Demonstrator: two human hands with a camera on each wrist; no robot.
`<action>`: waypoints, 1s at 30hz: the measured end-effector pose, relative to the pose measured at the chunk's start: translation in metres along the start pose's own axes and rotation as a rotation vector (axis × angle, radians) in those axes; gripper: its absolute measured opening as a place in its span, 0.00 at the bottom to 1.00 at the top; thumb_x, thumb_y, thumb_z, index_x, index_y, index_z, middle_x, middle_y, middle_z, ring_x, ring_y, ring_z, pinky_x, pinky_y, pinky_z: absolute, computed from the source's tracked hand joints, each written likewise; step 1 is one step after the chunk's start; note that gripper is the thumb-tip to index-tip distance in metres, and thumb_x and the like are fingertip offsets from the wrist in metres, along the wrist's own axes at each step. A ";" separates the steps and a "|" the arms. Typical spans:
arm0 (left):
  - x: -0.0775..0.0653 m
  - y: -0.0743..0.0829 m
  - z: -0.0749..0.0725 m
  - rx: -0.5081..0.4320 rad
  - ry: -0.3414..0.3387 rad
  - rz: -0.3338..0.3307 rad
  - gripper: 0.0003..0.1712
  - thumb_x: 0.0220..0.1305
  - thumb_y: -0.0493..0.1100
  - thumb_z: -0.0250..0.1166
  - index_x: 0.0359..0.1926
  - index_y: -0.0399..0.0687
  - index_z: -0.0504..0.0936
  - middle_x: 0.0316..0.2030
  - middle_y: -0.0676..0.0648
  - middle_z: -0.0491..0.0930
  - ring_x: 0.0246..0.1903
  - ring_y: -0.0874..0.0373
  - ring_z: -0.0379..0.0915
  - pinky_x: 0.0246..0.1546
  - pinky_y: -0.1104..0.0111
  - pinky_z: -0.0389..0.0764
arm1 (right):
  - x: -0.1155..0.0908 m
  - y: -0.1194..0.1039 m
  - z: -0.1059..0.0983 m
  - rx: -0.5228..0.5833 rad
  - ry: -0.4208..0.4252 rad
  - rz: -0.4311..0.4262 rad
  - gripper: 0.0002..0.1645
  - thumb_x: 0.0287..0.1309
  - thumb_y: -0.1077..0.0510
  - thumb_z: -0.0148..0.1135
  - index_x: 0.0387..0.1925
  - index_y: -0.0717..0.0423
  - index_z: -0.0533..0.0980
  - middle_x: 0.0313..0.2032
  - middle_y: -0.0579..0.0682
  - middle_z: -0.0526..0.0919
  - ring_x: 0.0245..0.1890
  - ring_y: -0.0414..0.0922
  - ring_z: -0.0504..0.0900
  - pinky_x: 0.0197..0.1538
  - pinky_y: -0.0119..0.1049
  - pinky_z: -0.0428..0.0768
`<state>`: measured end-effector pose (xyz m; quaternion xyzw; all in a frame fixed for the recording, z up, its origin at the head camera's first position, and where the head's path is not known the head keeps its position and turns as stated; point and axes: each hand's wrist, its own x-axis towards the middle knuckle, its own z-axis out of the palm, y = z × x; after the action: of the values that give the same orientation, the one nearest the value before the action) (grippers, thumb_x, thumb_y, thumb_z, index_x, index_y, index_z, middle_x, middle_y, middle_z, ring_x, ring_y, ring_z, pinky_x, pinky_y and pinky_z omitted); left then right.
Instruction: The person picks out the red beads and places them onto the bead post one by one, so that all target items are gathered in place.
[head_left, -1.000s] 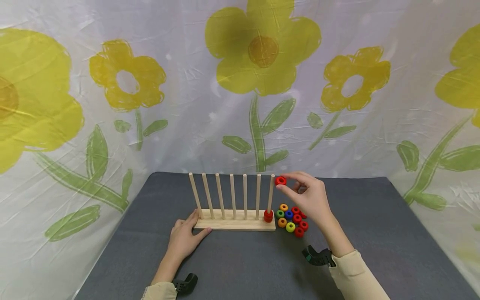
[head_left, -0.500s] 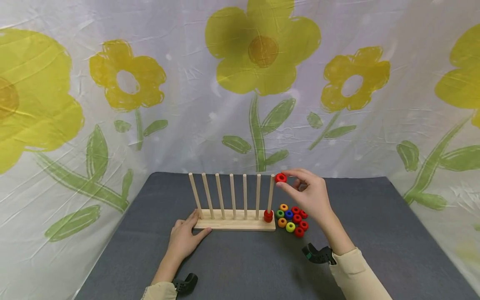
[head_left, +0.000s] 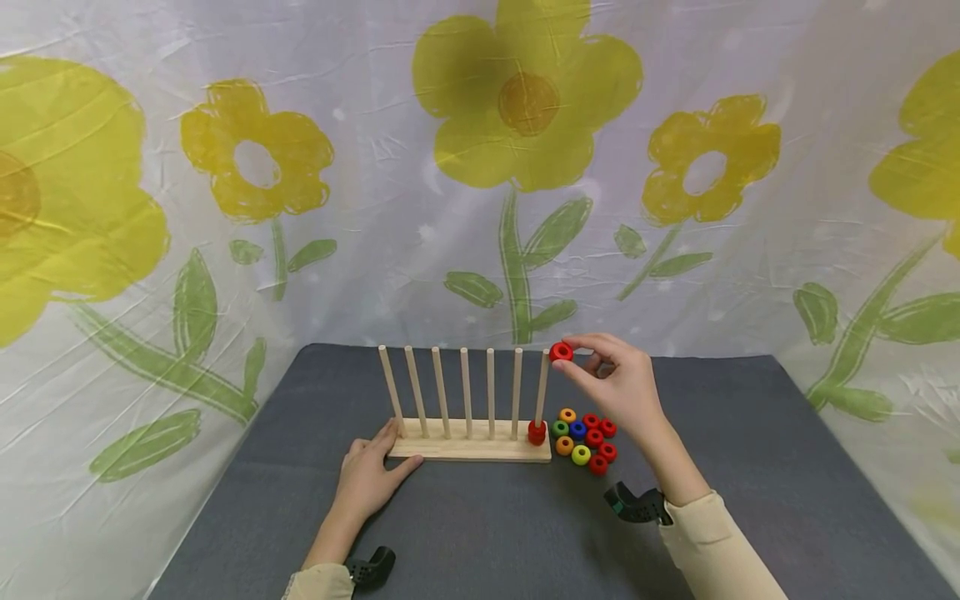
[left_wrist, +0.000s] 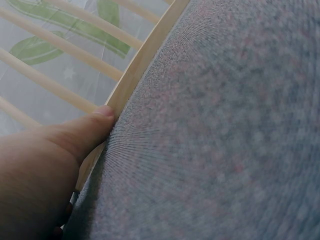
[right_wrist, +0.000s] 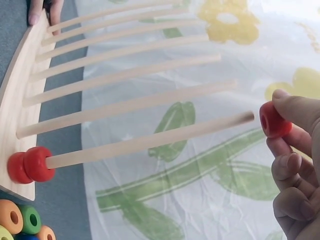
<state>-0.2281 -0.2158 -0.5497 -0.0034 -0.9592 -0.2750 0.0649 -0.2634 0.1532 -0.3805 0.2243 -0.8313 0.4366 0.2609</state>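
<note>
Red ring [head_left: 561, 352] is hanging in the air, just beside the top of the rightmost peg [head_left: 542, 387]. Nearest to the head camera, 2 cream sleeves [head_left: 712, 542] are entering from below, and 2 black devices [head_left: 636, 505] are sitting at the wrists. Dark grey cloth [head_left: 487, 533] is spreading beneath them. With its thumb set apart from its fingers, the left hand [head_left: 366, 479] is gripping the left end of a pale wooden peg rack [head_left: 450, 451], the thumb pressing the front edge of the base and the fingertips reaching toward the rear. Just beside the rack's right end, 10 loose rings [head_left: 589, 442] are lying in a cluster: 5 red, 2 orange, 1 green, 1 blue and 1 lime yellow. Along the base, 7 pegs [head_left: 467, 392] are standing in a row, and 2 stacked red rings [head_left: 537, 438] are encircling the foot of the rightmost peg. Up at the peg's top, the right hand [head_left: 618, 387] is pinching its ring between thumb and index finger, the other fingers curling loosely. From the right wrist, that ring is showing its hole, a narrow gap separating it from the peg's tip. Farthest away, a pale curtain [head_left: 375, 167] printed with yellow flowers [head_left: 240, 100] is hanging.
</note>
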 end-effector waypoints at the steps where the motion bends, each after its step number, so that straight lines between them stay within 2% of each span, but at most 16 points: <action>1: 0.000 0.000 0.000 -0.001 0.000 0.000 0.50 0.68 0.63 0.72 0.81 0.44 0.65 0.79 0.41 0.65 0.57 0.39 0.69 0.54 0.45 0.70 | 0.000 0.000 0.000 0.001 0.000 0.000 0.18 0.57 0.58 0.82 0.50 0.52 0.90 0.44 0.49 0.90 0.22 0.39 0.76 0.26 0.32 0.76; 17: 0.001 -0.001 0.000 -0.002 -0.004 0.001 0.51 0.68 0.64 0.72 0.81 0.44 0.65 0.79 0.41 0.65 0.57 0.39 0.69 0.54 0.46 0.70 | 0.006 0.001 -0.002 0.001 0.009 -0.010 0.17 0.58 0.58 0.82 0.49 0.53 0.90 0.43 0.49 0.90 0.22 0.39 0.75 0.26 0.29 0.74; 24: 0.000 0.000 0.000 -0.009 0.001 0.004 0.50 0.68 0.63 0.72 0.81 0.44 0.65 0.78 0.40 0.65 0.56 0.39 0.69 0.53 0.46 0.70 | 0.008 -0.001 -0.002 -0.008 0.011 -0.015 0.18 0.57 0.58 0.82 0.49 0.53 0.90 0.44 0.50 0.90 0.22 0.38 0.76 0.26 0.30 0.75; 30: 0.000 0.001 0.000 -0.009 0.005 0.009 0.50 0.68 0.62 0.72 0.80 0.43 0.65 0.78 0.40 0.65 0.56 0.39 0.69 0.54 0.46 0.69 | 0.010 0.000 -0.002 -0.009 0.009 -0.015 0.18 0.57 0.59 0.82 0.50 0.54 0.90 0.40 0.49 0.89 0.22 0.38 0.75 0.26 0.34 0.76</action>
<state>-0.2276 -0.2154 -0.5491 -0.0073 -0.9578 -0.2791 0.0685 -0.2705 0.1530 -0.3736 0.2273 -0.8303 0.4320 0.2689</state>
